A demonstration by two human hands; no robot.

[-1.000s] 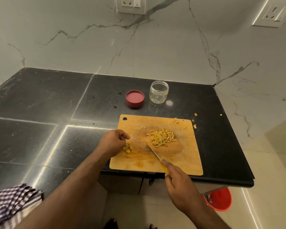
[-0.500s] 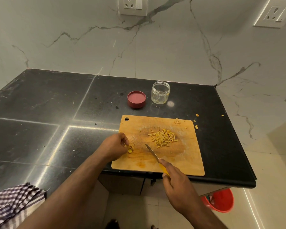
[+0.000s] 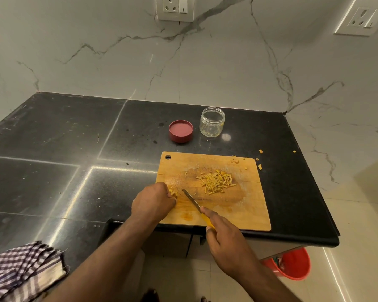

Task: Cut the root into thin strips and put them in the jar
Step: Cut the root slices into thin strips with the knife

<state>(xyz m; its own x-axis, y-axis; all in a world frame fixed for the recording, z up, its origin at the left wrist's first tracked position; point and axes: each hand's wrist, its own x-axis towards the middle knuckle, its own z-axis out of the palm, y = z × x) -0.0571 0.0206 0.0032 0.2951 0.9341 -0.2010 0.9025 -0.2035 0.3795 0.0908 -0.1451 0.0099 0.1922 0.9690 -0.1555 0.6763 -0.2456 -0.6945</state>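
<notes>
Head view: left hand (image 3: 153,203) pinched root (image 3: 173,193) at board's (image 3: 244,216) left edge; right hand (image 3: 225,247) gripped knife (image 3: 192,200); strips (image 3: 216,182) mid-board; open jar (image 3: 212,122) near bench's back edge.

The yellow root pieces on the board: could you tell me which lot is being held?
The small clump under the left hand fingertips; the bigger pile of strips lies loose mid-board.

Black stone countertop (image 3: 52,162) met white veined marble walls (image 3: 118,62). Two sockets (image 3: 175,7) were up top. Pale tiled floor (image 3: 358,225) held a red bucket (image 3: 292,267).
</notes>
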